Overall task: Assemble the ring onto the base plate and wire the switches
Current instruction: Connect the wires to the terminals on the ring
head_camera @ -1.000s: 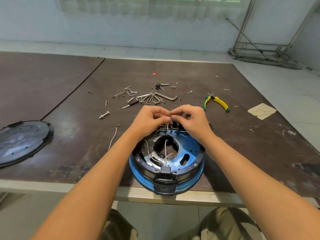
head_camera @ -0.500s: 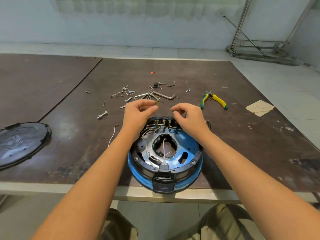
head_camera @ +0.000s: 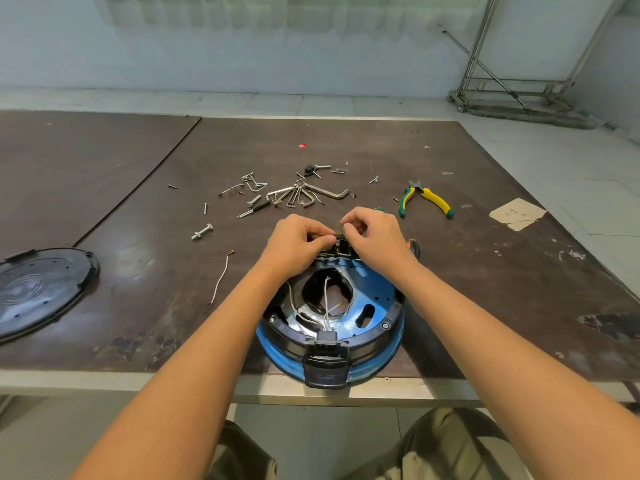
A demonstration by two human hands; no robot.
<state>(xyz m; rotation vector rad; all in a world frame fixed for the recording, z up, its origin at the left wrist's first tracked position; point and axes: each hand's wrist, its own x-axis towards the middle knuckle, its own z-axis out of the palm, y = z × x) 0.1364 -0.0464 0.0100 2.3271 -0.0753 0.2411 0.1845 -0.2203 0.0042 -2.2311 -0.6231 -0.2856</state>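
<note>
Head view: the switches (head_camera: 341, 249) sit at the far rim of the base plate (head_camera: 377, 296), directly under both hands. The right hand (head_camera: 375, 237) pinches a brass terminal (head_camera: 337, 233) just above them; the left hand (head_camera: 296, 242) curls alongside (its hold is hidden), equally near.

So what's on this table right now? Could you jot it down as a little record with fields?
Workpiece: blue base plate with black ring, at the table's near edge
Hands: left hand and right hand pinch at the switches on the ring's far side
Wiring: white wires cross the central opening
Tools: pliers and hex keys beyond the hands
Loose: bolt and one white wire, left of the hands
Set aside: black lid, far left
</note>
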